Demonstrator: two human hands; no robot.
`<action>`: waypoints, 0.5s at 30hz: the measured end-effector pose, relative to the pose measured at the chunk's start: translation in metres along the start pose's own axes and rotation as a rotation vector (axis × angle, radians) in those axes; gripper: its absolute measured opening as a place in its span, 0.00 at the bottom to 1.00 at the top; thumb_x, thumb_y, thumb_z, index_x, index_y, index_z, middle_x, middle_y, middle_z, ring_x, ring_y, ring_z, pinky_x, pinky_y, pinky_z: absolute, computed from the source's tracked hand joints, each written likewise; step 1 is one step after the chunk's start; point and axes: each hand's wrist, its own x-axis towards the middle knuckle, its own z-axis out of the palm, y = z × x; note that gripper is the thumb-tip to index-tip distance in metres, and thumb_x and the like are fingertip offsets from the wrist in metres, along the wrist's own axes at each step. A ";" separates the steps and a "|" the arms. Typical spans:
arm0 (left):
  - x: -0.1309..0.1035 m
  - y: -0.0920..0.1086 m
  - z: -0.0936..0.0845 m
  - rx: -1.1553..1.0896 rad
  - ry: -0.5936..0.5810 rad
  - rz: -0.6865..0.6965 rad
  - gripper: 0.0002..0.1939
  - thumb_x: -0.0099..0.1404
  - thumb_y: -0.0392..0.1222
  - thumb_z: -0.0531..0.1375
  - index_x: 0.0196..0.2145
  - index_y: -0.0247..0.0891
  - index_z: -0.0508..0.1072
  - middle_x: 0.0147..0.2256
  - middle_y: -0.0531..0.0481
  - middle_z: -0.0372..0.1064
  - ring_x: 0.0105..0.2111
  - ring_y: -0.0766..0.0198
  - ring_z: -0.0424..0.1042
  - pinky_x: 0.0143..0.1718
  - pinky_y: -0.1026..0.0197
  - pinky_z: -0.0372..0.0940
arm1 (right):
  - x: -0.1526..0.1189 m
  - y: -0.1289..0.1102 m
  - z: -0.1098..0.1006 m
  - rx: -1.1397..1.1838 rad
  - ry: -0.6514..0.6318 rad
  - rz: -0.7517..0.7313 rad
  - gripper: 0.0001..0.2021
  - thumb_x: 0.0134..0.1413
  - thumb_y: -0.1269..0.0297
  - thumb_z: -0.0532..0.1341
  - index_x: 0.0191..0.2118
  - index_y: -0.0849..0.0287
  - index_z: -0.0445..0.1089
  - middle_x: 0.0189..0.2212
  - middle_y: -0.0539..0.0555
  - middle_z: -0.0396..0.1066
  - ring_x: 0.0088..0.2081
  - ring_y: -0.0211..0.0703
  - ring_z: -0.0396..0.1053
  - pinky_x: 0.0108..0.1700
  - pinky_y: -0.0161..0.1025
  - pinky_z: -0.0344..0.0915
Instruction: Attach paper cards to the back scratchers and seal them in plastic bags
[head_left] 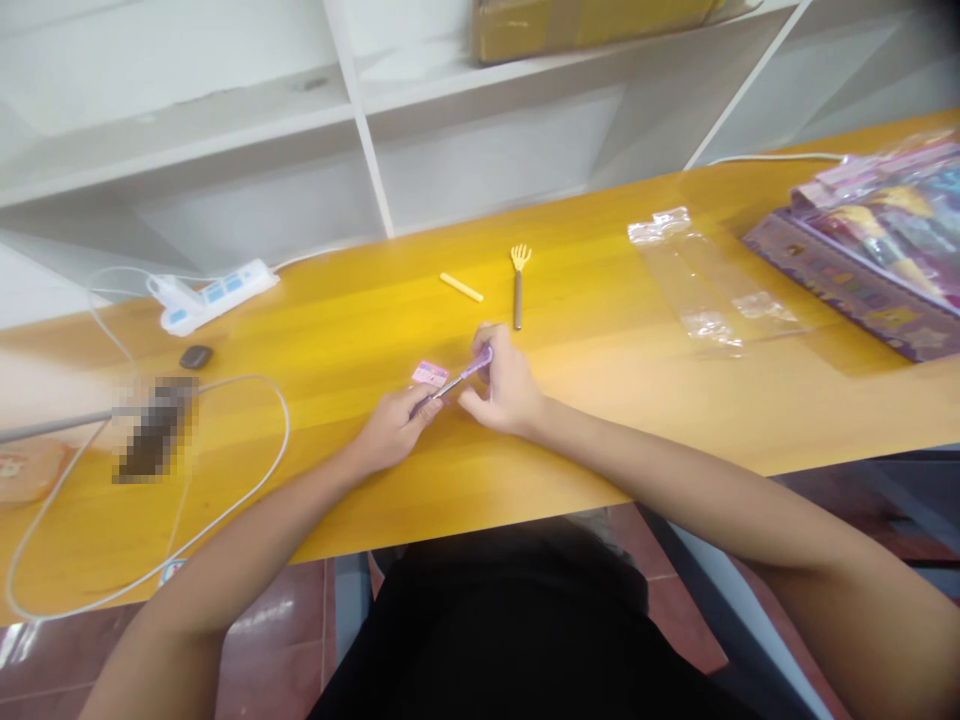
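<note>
A slim purple-and-silver stick [451, 384] runs slantwise between my hands over the front of the table; its exact kind is unclear. My left hand [396, 425] is closed on its lower end, thumb on top. Around the purple upper end curl the fingers of my right hand [504, 385], with the thumb held apart below. A small pink printed card [430, 373] shows just beyond my left fingertips. Past the hands lie a short pale-yellow stick [461, 287] and a small back scratcher [517, 287] with a yellow claw and dark handle.
Clear plastic bags [686, 275] lie at right, beside a purple display box [847, 280] of packaged items. On the left are a white power strip [219, 297], a small black object [196, 357], a looped white cable [287, 420] and a pixelated dark item [156, 430]. White shelving [360, 130] stands behind.
</note>
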 end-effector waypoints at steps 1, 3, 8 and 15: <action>0.000 0.000 0.000 0.004 0.000 0.002 0.19 0.78 0.53 0.51 0.46 0.37 0.75 0.29 0.53 0.67 0.29 0.63 0.64 0.34 0.61 0.58 | 0.000 0.000 0.000 -0.001 0.001 -0.002 0.22 0.46 0.65 0.63 0.43 0.56 0.50 0.35 0.49 0.55 0.28 0.35 0.50 0.30 0.37 0.49; 0.000 0.000 0.000 0.013 0.001 0.004 0.19 0.78 0.53 0.51 0.46 0.37 0.75 0.29 0.53 0.67 0.29 0.63 0.64 0.35 0.60 0.58 | -0.001 0.001 0.001 -0.005 -0.001 -0.005 0.22 0.46 0.65 0.62 0.44 0.56 0.50 0.35 0.50 0.56 0.28 0.35 0.50 0.30 0.37 0.48; -0.001 -0.001 0.000 0.047 -0.016 0.017 0.19 0.79 0.53 0.51 0.49 0.38 0.76 0.31 0.52 0.70 0.30 0.62 0.65 0.37 0.60 0.59 | -0.006 0.002 0.003 -0.028 -0.005 -0.014 0.22 0.45 0.66 0.61 0.45 0.56 0.50 0.36 0.50 0.57 0.28 0.36 0.50 0.30 0.37 0.49; 0.000 -0.004 0.001 0.091 -0.009 0.020 0.19 0.79 0.52 0.50 0.47 0.39 0.76 0.32 0.52 0.70 0.30 0.62 0.65 0.37 0.60 0.59 | -0.009 0.001 0.004 -0.087 -0.027 -0.015 0.23 0.44 0.66 0.60 0.46 0.56 0.50 0.37 0.51 0.59 0.26 0.35 0.51 0.30 0.40 0.53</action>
